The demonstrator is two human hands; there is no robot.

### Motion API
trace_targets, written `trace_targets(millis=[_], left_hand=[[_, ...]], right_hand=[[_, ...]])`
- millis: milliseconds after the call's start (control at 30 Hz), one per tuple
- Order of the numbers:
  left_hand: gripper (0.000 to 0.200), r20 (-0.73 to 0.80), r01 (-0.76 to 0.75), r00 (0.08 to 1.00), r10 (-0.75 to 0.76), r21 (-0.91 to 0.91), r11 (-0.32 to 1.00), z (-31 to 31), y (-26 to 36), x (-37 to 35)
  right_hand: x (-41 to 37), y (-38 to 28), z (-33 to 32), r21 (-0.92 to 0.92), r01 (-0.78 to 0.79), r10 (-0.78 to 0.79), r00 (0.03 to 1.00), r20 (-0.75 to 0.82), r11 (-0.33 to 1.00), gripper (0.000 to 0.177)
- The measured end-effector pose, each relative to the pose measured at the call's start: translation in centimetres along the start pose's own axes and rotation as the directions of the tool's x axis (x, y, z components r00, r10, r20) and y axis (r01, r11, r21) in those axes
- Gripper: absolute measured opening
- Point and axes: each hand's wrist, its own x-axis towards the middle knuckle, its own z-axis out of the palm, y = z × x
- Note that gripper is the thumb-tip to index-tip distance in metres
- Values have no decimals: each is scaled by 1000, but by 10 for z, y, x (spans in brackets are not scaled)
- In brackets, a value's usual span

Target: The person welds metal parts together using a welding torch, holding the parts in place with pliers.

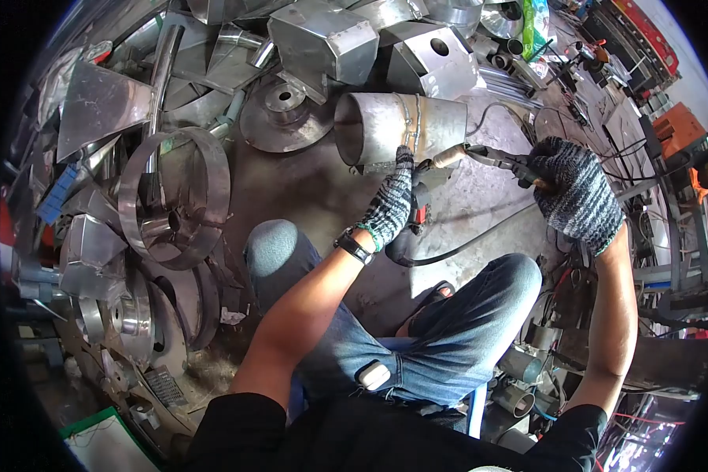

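Observation:
Both hands wear grey-and-black knitted gloves. A metal cylinder [370,130] with a wide open end at its left lies on its side on the floor, two raised seams running around its middle. One finger of my left hand [391,197] points up to the seams at the cylinder's lower side; its other fingers are partly hidden. My right hand [576,189] is wrapped round the handle of a torch-like tool [499,157], whose pale tip [449,156] is beside the cylinder's lower right. A black cable [480,245] curves below the tool.
Several sheet-metal housings [315,39] are piled beyond the cylinder. A round flanged disc [267,130] lies to its left, and a large metal ring [130,197] stands farther left. Orange equipment [679,130] is at the far right. My bent knees are close below the cylinder.

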Motion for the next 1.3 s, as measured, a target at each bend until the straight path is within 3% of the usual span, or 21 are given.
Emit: trace_targets(millis=[33,100,133,167,200,267,300,367,400,433,500,567,633,733,767,833,900,1033,1100,1167,1300], left_hand=[[69,69,236,968,-241,74,969,-3,22,-10],[68,111,244,962,-251,77,967,-2,23,-12],[68,37,-30,999,22,215,976,2,26,-23],[68,5,-283,953,302,364,887,4,27,-30],[68,7,-283,953,302,365,887,0,16,-21],[70,111,-78,992,57,201,977,-8,0,-2],[70,116,-83,991,60,200,976,-8,2,0],[68,106,336,934,-341,57,940,-3,41,-17],[79,32,87,996,-84,-142,986,1,0,-1],[79,31,85,996,-81,-140,986,3,11,-10],[85,50,330,943,-328,-252,910,7,49,-30],[87,30,285,956,-293,-339,896,11,47,-32],[87,60,373,922,-383,-402,836,14,51,-38],[86,105,371,925,-364,-450,812,10,52,-39],[84,144,393,917,-371,-477,786,9,52,-38],[79,37,353,922,-386,-490,797,11,50,-34],[79,211,440,898,-386,-413,798,0,46,-31],[75,376,378,906,-194,-511,772,-4,25,-18],[61,366,283,926,-92,-512,811,-9,17,-14],[48,660,520,748,-70,-518,679,-17,16,-11],[47,391,315,910,-139,-432,845,-7,34,-26]], right_hand=[[1,2,-2,-35,35,-35,999,-1,999,28],[-3,-2,-5,-107,54,-60,997,-54,993,30],[-2,-7,-7,-203,95,-115,989,-90,975,30],[-1,-10,-7,-297,129,-171,978,-122,946,30],[-2,-10,-7,-285,148,-196,970,-147,947,28],[-4,-12,-6,-291,130,-176,975,-137,948,26],[-4,-13,-6,-296,117,-160,979,-125,948,24],[-6,-17,8,-319,69,-120,983,-141,945,26],[-5,-20,16,-352,20,-92,977,-190,936,21],[-2,-24,24,-380,-30,-67,968,-242,925,17],[4,-29,42,-399,-60,-76,945,-317,915,10],[8,-33,60,-352,-108,-39,922,-385,930,7],[17,-39,73,-312,-198,41,894,-447,929,7],[25,-40,96,-20,-229,182,822,-540,973,17],[23,-36,98,-16,-227,182,821,-541,974,17],[20,-30,97,132,-202,241,858,-454,970,24],[12,-27,85,226,-109,202,872,-445,968,33],[-2,-33,42,75,-57,80,932,-354,996,42],[-6,-42,23,-19,-108,98,949,-299,994,44],[-13,-46,5,-64,-44,26,965,-261,997,50],[-19,-56,-20,-255,40,-103,965,-242,966,38]])
